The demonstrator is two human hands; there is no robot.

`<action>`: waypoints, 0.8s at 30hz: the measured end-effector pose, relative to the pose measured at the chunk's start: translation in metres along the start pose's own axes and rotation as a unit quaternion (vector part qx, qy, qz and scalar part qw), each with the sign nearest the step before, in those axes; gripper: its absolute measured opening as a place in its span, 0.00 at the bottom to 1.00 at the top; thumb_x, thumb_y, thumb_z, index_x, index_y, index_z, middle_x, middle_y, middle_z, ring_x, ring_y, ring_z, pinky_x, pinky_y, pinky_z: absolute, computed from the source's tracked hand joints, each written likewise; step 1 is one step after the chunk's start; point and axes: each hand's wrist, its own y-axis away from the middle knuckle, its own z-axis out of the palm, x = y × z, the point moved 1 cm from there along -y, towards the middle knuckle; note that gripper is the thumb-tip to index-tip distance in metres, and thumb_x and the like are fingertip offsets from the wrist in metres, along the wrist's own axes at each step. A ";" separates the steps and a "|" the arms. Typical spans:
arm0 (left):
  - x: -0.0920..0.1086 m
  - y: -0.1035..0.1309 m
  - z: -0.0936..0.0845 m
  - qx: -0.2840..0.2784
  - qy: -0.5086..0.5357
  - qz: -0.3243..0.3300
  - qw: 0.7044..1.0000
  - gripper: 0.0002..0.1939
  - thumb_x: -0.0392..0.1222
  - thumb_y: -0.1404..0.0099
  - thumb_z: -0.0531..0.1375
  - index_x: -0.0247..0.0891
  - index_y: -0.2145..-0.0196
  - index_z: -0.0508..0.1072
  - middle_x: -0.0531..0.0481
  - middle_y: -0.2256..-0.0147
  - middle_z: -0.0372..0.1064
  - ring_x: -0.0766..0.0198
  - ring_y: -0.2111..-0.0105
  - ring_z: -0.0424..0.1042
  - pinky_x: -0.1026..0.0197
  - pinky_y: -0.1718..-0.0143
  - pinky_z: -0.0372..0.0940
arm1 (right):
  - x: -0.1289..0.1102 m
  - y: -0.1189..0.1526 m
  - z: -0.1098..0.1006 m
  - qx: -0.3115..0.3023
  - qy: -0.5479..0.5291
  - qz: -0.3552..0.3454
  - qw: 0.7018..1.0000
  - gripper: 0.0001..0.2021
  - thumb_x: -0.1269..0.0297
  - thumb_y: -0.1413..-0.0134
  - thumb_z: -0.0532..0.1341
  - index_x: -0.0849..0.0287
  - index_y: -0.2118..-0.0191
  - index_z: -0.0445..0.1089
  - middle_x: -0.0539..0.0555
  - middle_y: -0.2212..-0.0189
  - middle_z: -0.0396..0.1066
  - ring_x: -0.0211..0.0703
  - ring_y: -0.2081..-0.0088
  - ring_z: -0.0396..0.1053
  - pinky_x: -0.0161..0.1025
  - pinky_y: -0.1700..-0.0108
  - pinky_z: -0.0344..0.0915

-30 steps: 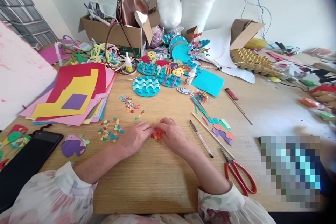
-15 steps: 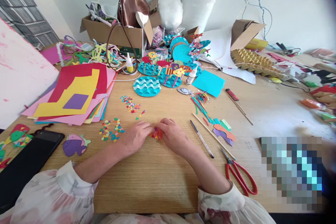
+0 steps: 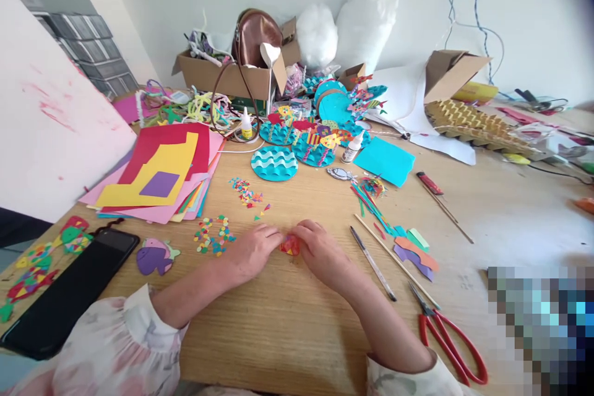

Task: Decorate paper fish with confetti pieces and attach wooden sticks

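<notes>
A small red and orange paper piece (image 3: 290,245) lies on the table between my hands. My left hand (image 3: 255,249) has its fingertips pressed together at the piece's left edge. Curled over the right side of it is my right hand (image 3: 322,250), its fingers closed on the piece. Both hands partly cover the piece. Left of my left hand lie small coloured paper dots (image 3: 218,240), and behind them tiny coloured paper triangles (image 3: 245,190). A purple and pink foam fish (image 3: 155,256) is farther left.
Red-handled scissors (image 3: 452,346), a pen (image 3: 372,263) and a wooden stick (image 3: 396,260) lie at right. A black phone (image 3: 69,297) and coloured sheets (image 3: 151,136) are at left. Behind stand glue bottles (image 3: 352,148) and blue wavy discs (image 3: 274,164).
The camera view has turned slightly left and up, so the scene sits farther right and lower. My hands stay at the red piece, with little change in their hold.
</notes>
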 end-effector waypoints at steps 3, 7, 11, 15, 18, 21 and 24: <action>-0.003 0.004 -0.006 0.007 0.040 -0.032 0.999 0.18 0.22 0.40 0.45 0.34 0.59 0.69 0.48 0.62 0.68 0.64 0.59 0.66 0.62 0.55 0.63 | 0.001 0.002 -0.006 0.027 -0.035 0.015 0.999 0.18 0.83 0.52 0.49 0.60 0.60 0.70 0.55 0.61 0.68 0.38 0.59 0.64 0.34 0.56 0.58; -0.004 0.010 -0.009 0.009 0.060 -0.030 0.998 0.18 0.23 0.40 0.45 0.34 0.59 0.69 0.47 0.61 0.68 0.63 0.57 0.65 0.60 0.54 0.62 | 0.003 0.004 -0.005 0.036 -0.047 -0.002 0.998 0.18 0.82 0.51 0.50 0.59 0.62 0.72 0.54 0.63 0.68 0.38 0.60 0.64 0.34 0.57 0.59; -0.001 0.012 -0.003 0.020 0.049 0.000 0.999 0.17 0.24 0.40 0.46 0.35 0.61 0.69 0.47 0.62 0.68 0.63 0.58 0.66 0.60 0.55 0.63 | 0.003 0.002 0.003 0.035 -0.046 -0.025 0.998 0.18 0.83 0.52 0.50 0.58 0.64 0.72 0.53 0.65 0.68 0.37 0.62 0.63 0.34 0.58 0.59; 0.001 0.012 0.001 0.029 0.031 0.006 0.999 0.16 0.24 0.40 0.46 0.34 0.61 0.69 0.47 0.63 0.68 0.62 0.60 0.66 0.60 0.58 0.64 | 0.001 -0.001 0.008 0.019 -0.029 -0.024 0.999 0.17 0.83 0.51 0.50 0.59 0.65 0.72 0.53 0.65 0.68 0.37 0.62 0.63 0.33 0.58 0.58; 0.001 0.012 0.001 0.037 0.029 0.006 0.999 0.16 0.24 0.40 0.46 0.34 0.62 0.69 0.47 0.64 0.68 0.62 0.61 0.66 0.60 0.58 0.64 | -0.001 -0.003 0.008 0.008 -0.017 -0.018 1.000 0.16 0.82 0.50 0.51 0.59 0.66 0.72 0.53 0.65 0.67 0.36 0.62 0.62 0.33 0.58 0.57; 0.001 0.012 0.003 0.043 0.022 0.007 0.999 0.16 0.24 0.40 0.46 0.34 0.62 0.69 0.46 0.63 0.68 0.62 0.60 0.66 0.60 0.57 0.64 | -0.002 -0.003 0.008 0.001 -0.003 -0.017 1.000 0.15 0.81 0.50 0.51 0.60 0.67 0.72 0.53 0.65 0.67 0.37 0.62 0.62 0.33 0.58 0.57; 0.000 0.013 0.006 0.046 0.021 0.010 0.999 0.15 0.24 0.39 0.46 0.34 0.62 0.69 0.46 0.62 0.67 0.62 0.60 0.65 0.60 0.57 0.63 | -0.002 -0.002 0.008 0.005 -0.002 -0.021 1.000 0.15 0.82 0.50 0.51 0.59 0.67 0.72 0.53 0.65 0.67 0.37 0.62 0.62 0.33 0.59 0.57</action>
